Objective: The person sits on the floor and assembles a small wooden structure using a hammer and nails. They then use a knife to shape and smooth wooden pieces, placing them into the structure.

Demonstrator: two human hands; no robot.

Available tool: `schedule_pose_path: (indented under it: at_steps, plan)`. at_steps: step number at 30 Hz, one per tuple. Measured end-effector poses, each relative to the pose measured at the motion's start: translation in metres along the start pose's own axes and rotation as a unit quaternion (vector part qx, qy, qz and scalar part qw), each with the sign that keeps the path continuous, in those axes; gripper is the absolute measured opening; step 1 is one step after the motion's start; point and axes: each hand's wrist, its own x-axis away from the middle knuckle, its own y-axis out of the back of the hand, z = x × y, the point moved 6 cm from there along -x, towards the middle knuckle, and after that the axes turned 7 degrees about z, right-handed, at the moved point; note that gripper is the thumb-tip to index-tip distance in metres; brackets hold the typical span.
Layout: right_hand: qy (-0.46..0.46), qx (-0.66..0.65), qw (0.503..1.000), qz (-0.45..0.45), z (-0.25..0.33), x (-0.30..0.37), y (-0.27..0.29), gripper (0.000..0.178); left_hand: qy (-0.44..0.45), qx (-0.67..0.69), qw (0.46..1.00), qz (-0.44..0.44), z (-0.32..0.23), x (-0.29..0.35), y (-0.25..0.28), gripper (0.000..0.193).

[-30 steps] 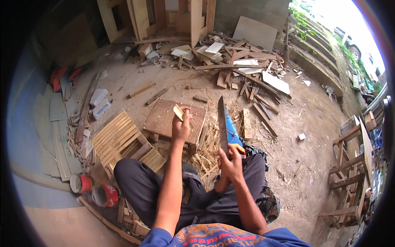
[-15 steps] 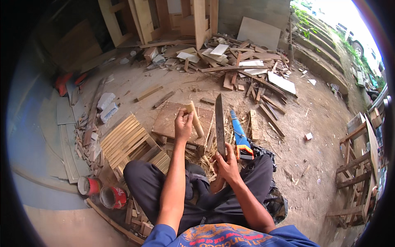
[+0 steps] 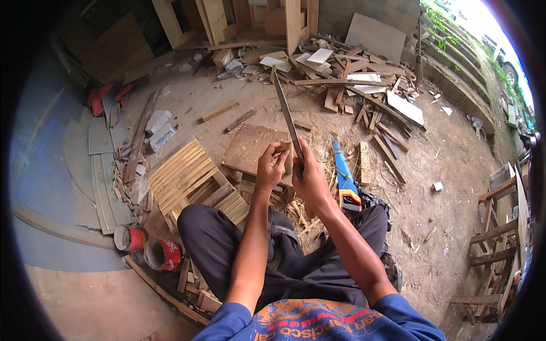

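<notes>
My left hand [image 3: 272,166] grips a short split bamboo piece [image 3: 288,152], its fingers curled round the upper end. The piece stands roughly upright at the right side of a low wooden block [image 3: 250,149]. Right beside it, my right hand [image 3: 310,179] is closed on a machete [image 3: 286,111], whose dark blade points away and tilts left. The blade lies close against the bamboo's top; whether it touches, I cannot tell. My right fist hides the machete's handle. Near my right knee lies a handsaw [image 3: 343,165] with a blue blade cover and orange-black handle.
Thin bamboo strips on a slatted panel [image 3: 185,173] lie by my left knee. Two red cans [image 3: 162,254] stand at the lower left. Scrap wood [image 3: 364,85] is heaped at the back. A wooden frame [image 3: 497,238] stands at the far right. Shavings [image 3: 296,213] litter the ground before me.
My right hand has lifted the machete from my lap and brought it forward to the bamboo, tilting the blade left. My left hand and the bamboo have shifted slightly right.
</notes>
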Motion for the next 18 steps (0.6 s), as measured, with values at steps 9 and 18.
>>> schedule_pose_path:
  at_steps: [9,18]
  plan:
    - [0.001,0.004,1.0,0.006,0.0,0.001,-0.012,0.068,0.006,0.04,0.999,0.005,0.001,0.005,-0.004,0.019]
    - [0.056,0.041,0.997,-0.03,0.002,0.004,-0.017,0.066,0.007,0.012,1.0,0.001,0.006,0.007,0.002,0.017]
